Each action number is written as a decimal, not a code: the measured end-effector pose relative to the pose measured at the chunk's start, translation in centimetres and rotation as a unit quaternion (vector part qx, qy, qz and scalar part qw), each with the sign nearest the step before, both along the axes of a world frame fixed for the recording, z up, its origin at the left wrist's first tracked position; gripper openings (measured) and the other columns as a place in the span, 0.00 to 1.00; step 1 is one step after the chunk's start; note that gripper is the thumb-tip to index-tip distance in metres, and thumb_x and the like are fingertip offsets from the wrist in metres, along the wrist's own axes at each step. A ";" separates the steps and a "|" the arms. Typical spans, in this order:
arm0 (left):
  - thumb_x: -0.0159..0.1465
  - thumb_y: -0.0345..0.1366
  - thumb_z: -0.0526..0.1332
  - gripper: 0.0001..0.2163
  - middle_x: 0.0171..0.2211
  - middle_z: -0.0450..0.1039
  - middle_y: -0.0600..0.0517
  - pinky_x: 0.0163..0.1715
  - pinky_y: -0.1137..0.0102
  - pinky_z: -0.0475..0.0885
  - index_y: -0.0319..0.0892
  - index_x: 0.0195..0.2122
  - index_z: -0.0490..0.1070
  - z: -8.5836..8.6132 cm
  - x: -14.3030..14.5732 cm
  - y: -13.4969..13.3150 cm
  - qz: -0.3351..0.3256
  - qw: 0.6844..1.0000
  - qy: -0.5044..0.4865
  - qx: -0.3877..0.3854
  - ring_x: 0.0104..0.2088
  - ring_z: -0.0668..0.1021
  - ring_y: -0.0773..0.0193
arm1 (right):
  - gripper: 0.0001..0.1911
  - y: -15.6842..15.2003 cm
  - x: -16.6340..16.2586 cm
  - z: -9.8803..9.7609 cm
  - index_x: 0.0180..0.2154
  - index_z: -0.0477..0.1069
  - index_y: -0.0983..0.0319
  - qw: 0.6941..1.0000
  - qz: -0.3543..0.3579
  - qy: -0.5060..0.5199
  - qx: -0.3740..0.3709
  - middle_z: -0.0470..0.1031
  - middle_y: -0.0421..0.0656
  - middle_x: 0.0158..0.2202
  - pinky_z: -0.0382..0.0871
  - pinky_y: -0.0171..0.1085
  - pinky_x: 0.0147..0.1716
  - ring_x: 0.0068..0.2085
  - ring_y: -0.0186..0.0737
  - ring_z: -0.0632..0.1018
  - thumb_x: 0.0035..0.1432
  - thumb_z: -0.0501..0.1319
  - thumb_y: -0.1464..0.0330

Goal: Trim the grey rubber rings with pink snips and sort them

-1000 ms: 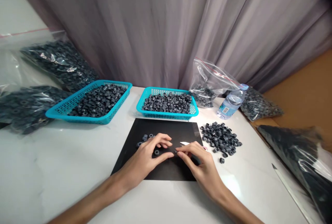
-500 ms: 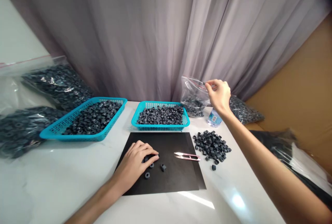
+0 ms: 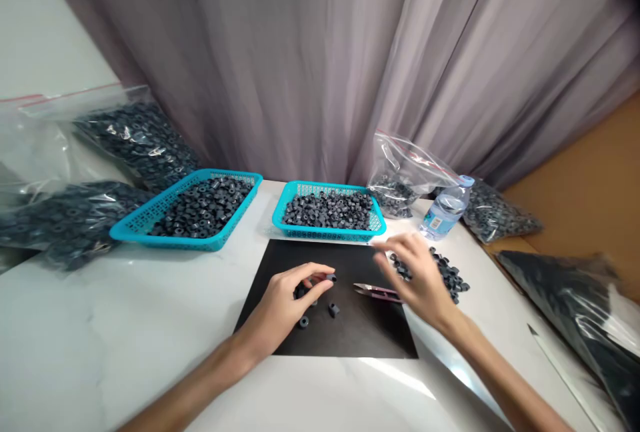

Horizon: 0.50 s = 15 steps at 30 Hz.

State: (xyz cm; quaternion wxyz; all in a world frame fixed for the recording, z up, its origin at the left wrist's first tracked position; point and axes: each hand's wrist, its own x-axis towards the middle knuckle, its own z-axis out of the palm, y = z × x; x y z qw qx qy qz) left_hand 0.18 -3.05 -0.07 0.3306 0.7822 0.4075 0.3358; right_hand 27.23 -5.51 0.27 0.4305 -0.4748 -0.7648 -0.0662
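My left hand [image 3: 287,302] is over the black mat [image 3: 360,339], its thumb and fingertips pinching a small dark grey rubber ring [image 3: 332,277]. Below it a few loose pieces lie on the mat, among them a ring [image 3: 304,322] and another piece [image 3: 334,310]. My right hand [image 3: 415,279], somewhat blurred, hovers at the mat's right edge with fingers apart and nothing visible between them. It partly hides a pile of dark pieces [image 3: 453,279]. Pink-handled thread snips [image 3: 377,292] lie on the mat just left of it.
Two blue baskets [image 3: 220,243] [image 3: 330,233] of dark rings stand behind the mat. A partly filled zip bag [image 3: 395,185] and a water bottle [image 3: 447,211] are at the back right. Full bags [image 3: 145,139] [image 3: 500,212] flank the table. A grey curtain [image 3: 280,65] hangs behind.
My right hand has come down from the zip bag, where it pinched a small dark piece, to the mat's right side, fingers now apart. My left hand has lifted a ring slightly. The view has shifted.
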 end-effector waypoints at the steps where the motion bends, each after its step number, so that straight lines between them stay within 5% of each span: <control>1: 0.68 0.41 0.65 0.08 0.40 0.82 0.55 0.44 0.69 0.75 0.48 0.46 0.80 0.1 0.2 -0.2 -0.003 1.000 -0.022 -0.017 0.37 0.81 0.63 | 0.13 -1.1 -1.0 -1.5 0.53 0.75 0.58 0.999 0.028 0.010 -0.044 0.75 0.48 0.43 0.72 0.46 0.45 0.45 0.47 0.76 0.69 0.60 0.66; 6: 0.65 0.38 0.69 0.10 0.42 0.84 0.52 0.50 0.69 0.76 0.44 0.46 0.80 0.2 1.2 -0.8 -0.054 0.970 -0.153 -0.180 0.45 0.84 0.60 | 0.14 -3.8 -3.8 -3.7 0.56 0.71 0.56 0.974 0.107 0.107 -0.167 0.74 0.46 0.45 0.75 0.41 0.42 0.42 0.41 0.76 0.70 0.60 0.67; 15: 0.64 0.39 0.70 0.10 0.40 0.85 0.50 0.46 0.67 0.77 0.42 0.45 0.81 -0.1 1.7 -1.8 -0.089 0.935 -0.194 -0.284 0.41 0.85 0.59 | 0.09 -5.1 -5.1 -2.1 0.47 0.75 0.57 0.973 0.123 0.163 -0.108 0.76 0.45 0.39 0.74 0.38 0.34 0.37 0.39 0.77 0.68 0.61 0.74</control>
